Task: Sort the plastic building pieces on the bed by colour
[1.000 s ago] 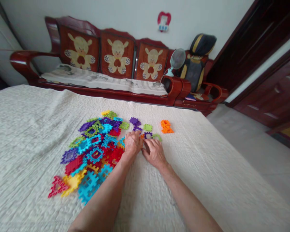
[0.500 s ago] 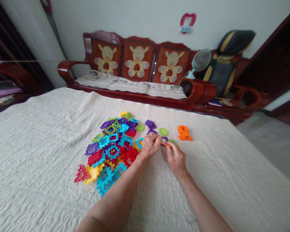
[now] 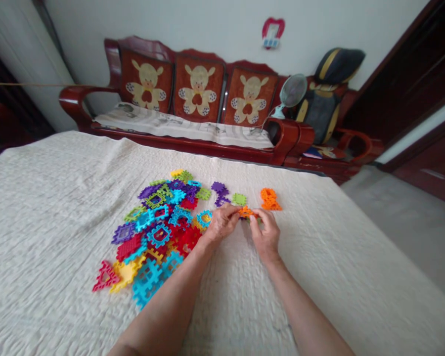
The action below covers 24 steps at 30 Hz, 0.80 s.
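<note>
Between my two hands is an orange interlocking plastic tile [image 3: 246, 212] with notched edges, held just above the cloth. My left hand [image 3: 223, 220] pinches its left side, and my right hand [image 3: 265, 231] grips the right side between thumb and fingers. Part of the tile is covered by the fingers. Just beyond it lie a green square tile [image 3: 239, 199] and a few purple tiles [image 3: 220, 188]. Farther right sits a small group of joined orange tiles [image 3: 270, 199]. A large heap of mixed tiles [image 3: 159, 234] spreads left of my left hand.
The tiles lie on a white quilted cover [image 3: 319, 277]. Past its far edge stands a red wooden sofa [image 3: 185, 138] with bear-patterned cushions. A small fan [image 3: 293, 91] and a chair with a dark massage pad [image 3: 319, 111] are at the back right.
The orange tile has turned from nearly edge-on to showing more of its face, still in both hands. The whole view has shifted, so the scene sits farther left.
</note>
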Tool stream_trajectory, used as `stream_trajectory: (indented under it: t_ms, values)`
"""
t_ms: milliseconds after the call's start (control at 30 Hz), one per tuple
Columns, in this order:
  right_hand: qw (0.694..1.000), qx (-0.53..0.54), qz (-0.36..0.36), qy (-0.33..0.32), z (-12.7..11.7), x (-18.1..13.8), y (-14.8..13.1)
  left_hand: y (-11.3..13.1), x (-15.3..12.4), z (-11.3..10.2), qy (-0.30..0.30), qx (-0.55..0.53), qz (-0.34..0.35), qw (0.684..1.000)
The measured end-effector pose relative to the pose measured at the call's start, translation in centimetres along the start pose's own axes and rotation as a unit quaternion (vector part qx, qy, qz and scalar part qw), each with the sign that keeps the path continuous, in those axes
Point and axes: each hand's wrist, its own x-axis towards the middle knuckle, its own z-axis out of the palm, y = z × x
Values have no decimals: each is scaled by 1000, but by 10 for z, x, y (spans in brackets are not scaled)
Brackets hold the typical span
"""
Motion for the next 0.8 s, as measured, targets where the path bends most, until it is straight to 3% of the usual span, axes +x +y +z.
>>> stream_trajectory:
  t_ms: [267, 433, 567, 700, 800]
  values:
    - [995, -73, -66, -28, -5, 4, 1, -3, -4, 1, 3, 4, 74, 997]
    - [994, -88, -45, -47, -4, 4, 2, -7, -6, 4, 4, -13, 102, 995]
    - [995, -99, -17, -1, -17, 14, 27, -11, -6, 6, 34, -37, 85, 995]
    - [988, -136, 57, 50, -40, 20, 67, -15, -6, 8, 68, -44, 52, 995]
    - [982, -153, 105, 41, -46, 19, 87, -16, -6, 11, 84, -43, 51, 994]
